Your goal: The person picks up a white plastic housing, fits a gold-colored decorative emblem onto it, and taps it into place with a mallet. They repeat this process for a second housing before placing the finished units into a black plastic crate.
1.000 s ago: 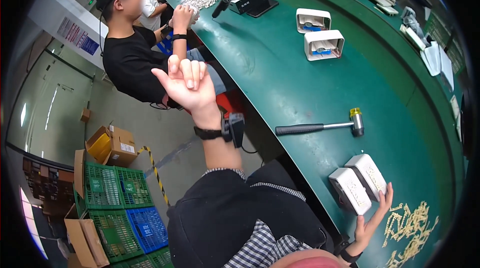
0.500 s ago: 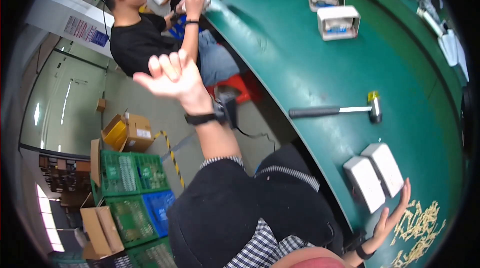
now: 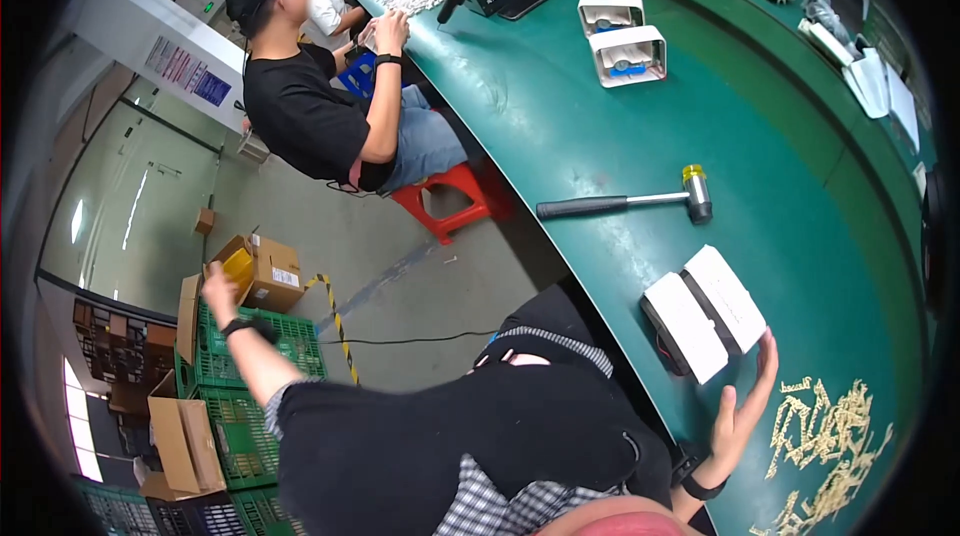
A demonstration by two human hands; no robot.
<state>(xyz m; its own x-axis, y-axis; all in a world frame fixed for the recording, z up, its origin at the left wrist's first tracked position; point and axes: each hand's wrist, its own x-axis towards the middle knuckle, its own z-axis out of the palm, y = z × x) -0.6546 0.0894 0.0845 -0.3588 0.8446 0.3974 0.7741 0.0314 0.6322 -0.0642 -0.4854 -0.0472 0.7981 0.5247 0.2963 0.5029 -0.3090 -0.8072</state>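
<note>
My right hand (image 3: 742,416) lies on the green table, thumb and fingers apart, with its fingertips at the near corner of a white box-shaped housing (image 3: 724,298). A second white housing (image 3: 686,328) with a dark side lies alongside it. Past my right hand, loose pale-yellow cut-out word pieces (image 3: 825,426) are spread on the table. Out to the left, my left hand (image 3: 220,293) reaches over the green crates (image 3: 290,341), close to an open cardboard box (image 3: 270,266). Blur keeps its fingers unclear. A black-handled mallet (image 3: 640,200) with a yellow face lies beyond the housings.
Two open white housings (image 3: 628,56) with blue parts inside stand farther along the table (image 3: 560,126). A co-worker in black (image 3: 310,116) sits on a red stool (image 3: 452,204) by the table edge. Another cardboard box (image 3: 188,441) stands among the crates. A cable (image 3: 420,340) crosses the floor.
My left hand has swung from in front of me, fingers curled and thumb out, to the crates at the left. My right hand stays beside the white housings. The view has shifted.
</note>
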